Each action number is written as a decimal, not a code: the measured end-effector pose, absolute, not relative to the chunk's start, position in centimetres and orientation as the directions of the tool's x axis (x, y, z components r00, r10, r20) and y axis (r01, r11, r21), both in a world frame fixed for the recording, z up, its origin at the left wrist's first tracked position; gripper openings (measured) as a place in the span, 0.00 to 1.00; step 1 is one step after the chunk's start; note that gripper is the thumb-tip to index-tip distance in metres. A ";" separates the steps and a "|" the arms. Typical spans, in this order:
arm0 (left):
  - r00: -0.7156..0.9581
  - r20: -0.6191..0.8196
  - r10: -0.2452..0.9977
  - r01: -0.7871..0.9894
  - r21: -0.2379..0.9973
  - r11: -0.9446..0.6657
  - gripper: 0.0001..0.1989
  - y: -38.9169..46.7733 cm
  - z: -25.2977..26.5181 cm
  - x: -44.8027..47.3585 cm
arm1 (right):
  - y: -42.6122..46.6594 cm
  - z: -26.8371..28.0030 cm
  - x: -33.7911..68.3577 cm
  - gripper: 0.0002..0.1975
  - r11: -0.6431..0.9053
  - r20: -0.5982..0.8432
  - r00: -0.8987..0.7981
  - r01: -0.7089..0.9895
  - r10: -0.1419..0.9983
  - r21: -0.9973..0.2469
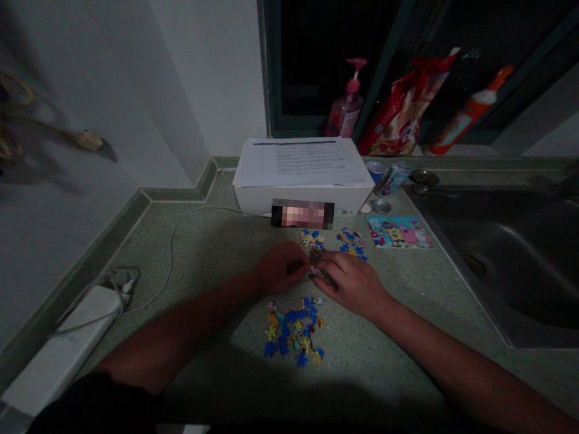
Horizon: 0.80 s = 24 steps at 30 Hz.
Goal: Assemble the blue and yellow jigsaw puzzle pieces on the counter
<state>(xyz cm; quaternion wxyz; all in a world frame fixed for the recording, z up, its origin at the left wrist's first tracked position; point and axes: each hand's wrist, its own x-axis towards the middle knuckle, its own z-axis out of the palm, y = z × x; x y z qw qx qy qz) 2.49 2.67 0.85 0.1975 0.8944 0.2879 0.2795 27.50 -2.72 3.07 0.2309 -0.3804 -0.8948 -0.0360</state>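
My left hand (pixel 285 267) and my right hand (pixel 352 282) meet over the counter, fingers closed. Between their fingertips shows a small pinkish jigsaw piece (pixel 314 270), and both hands pinch at it. Dark patches under the fingers are too dim to make out. Nearer my body lies a loose heap of blue and yellow jigsaw pieces (pixel 294 330). Just beyond my fingers is a cluster of jigsaw pieces (pixel 312 237), and to its right another group of pieces (pixel 352 243). A colourful cartoon picture card (pixel 399 233) lies flat beyond my right hand.
A white box (pixel 303 171) with a printed sheet on top stands at the back, a blurred-out object before it. Cans (pixel 393 180) stand beside it. The metal sink (pixel 492 313) is at right. A white power strip (pixel 66 346) and cable lie left. A pump bottle (pixel 347 108) stands behind.
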 end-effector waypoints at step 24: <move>0.675 0.415 0.610 0.436 0.442 -0.784 0.06 2.3 0.6 2.6 | -2.8 3.3 27.4 0.10 0.616 0.386 -0.497 0.728 0.777 -0.302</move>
